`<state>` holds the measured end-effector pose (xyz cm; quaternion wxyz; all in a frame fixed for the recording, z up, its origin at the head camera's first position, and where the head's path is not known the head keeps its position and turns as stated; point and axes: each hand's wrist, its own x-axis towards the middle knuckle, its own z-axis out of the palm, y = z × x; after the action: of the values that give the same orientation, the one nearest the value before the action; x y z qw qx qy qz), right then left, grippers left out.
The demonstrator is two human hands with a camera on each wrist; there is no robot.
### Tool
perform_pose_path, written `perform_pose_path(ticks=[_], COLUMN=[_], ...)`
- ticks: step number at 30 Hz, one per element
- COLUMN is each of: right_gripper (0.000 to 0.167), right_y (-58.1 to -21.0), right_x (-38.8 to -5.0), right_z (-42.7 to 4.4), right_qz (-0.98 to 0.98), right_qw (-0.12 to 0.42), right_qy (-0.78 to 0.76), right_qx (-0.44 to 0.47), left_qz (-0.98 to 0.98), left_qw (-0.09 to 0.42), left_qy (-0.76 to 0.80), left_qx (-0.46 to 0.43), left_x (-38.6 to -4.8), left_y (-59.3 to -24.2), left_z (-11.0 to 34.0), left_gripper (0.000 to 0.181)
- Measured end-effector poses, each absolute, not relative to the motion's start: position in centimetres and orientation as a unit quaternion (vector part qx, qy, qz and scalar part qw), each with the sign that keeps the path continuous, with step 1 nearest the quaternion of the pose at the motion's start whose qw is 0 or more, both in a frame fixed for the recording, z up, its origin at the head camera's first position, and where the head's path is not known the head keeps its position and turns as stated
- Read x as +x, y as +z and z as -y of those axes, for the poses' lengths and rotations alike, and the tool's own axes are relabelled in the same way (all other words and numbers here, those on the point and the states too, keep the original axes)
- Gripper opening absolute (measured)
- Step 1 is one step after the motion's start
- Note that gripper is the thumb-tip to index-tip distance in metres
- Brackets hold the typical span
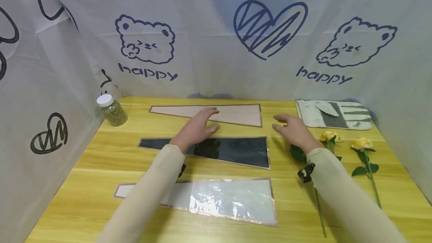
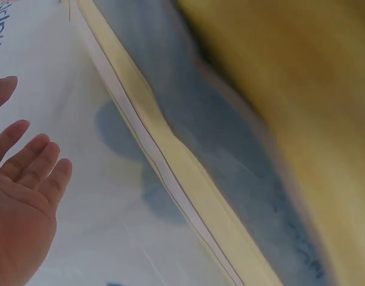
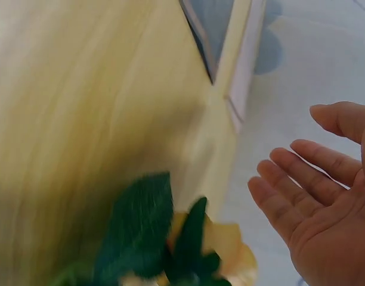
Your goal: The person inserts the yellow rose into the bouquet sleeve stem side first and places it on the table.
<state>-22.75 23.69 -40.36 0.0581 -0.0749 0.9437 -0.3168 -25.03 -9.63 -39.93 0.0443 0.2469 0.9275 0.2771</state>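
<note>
My left hand (image 1: 197, 128) hovers with relaxed fingers over the gap between the pale pink tapered panel (image 1: 236, 114) and the black tapered panel (image 1: 236, 150), holding nothing. Bare fingers, slightly spread, also show on that hand (image 2: 24, 196) in the left wrist view. To the right of the panels, my right hand (image 1: 295, 129) hangs empty above the table, near a white and grey glove (image 1: 351, 114) and a yellow rose (image 1: 330, 137). In the right wrist view the same hand (image 3: 325, 190) has its fingers extended, beside blurred green leaves (image 3: 138, 229).
A white, shiny tapered panel (image 1: 236, 200) lies nearest on the wooden table (image 1: 84, 194), partly under my left sleeve. A white-lidded jar (image 1: 114, 113) stands at the back left. Another yellow rose (image 1: 362, 144) lies at the right. Printed cloth (image 1: 202, 48) hangs behind.
</note>
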Motion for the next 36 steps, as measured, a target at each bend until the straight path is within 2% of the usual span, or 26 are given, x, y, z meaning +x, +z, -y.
perform_pose_path(ticks=[14,29,36], right_gripper=[0.042,0.042,0.043], right_y=[-42.7,-43.3,-43.3], right_x=[-26.7,-28.1,-28.4], right_z=[-21.0,-19.9,-20.4], right_qz=[-0.923,-0.919,-0.905], right_qw=[0.069,0.092,0.107], right_qy=[-0.378,-0.382,-0.411], right_qx=[-0.024,0.014,0.03], left_qz=[-0.933,-0.947,-0.944], left_qw=[0.1,0.109,0.12], left_qy=[0.202,0.098,0.13], left_qx=[0.28,0.287,0.277], left_x=[-28.5,-30.9,-30.9], left_y=[-39.9,-41.4,-42.2], left_z=[1.4,-3.0,-5.1], left_gripper=[0.06,0.057,0.054])
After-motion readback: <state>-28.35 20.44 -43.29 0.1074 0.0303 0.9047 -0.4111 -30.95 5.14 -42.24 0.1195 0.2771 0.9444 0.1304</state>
